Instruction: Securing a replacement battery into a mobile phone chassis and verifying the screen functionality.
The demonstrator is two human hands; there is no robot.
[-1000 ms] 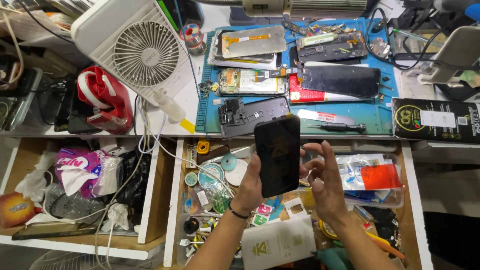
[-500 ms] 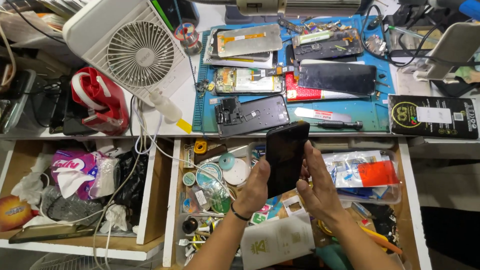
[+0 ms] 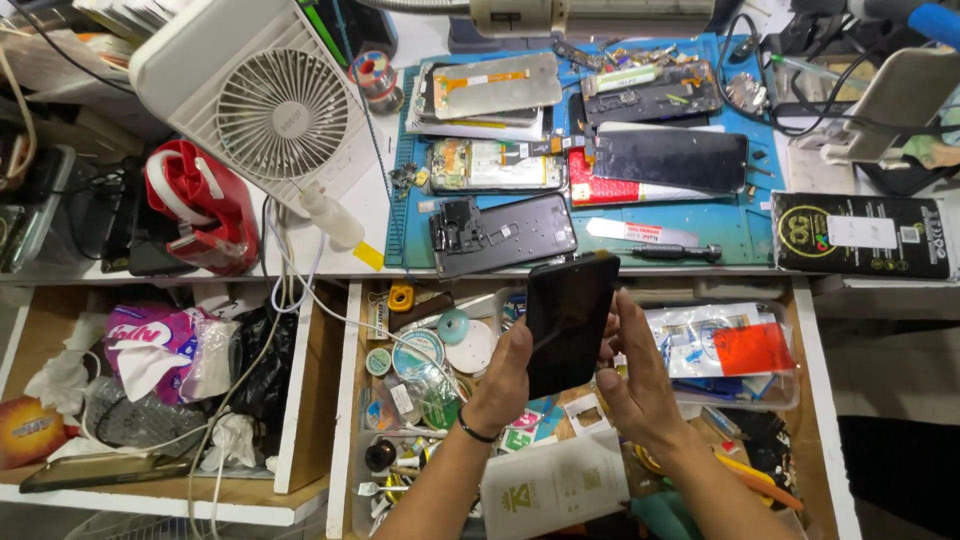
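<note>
I have brought the black phone (image 3: 567, 322) a little lower and tilted it, so its dark glass now faces me above the open drawer (image 3: 345, 400). My left hand (image 3: 503, 375) grasps its left edge; my right hand (image 3: 630, 375) cups the right edge, fingers curled on it. On the blue mat (image 3: 745, 225) on the desk I count about six opened phone parts, one white fan (image 3: 265, 100) beside them.

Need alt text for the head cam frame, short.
Both hands, left hand and right hand, hold a black smartphone upright over an open cluttered drawer. Behind it, a blue repair mat carries disassembled phones, beside a white desk fan.
</note>
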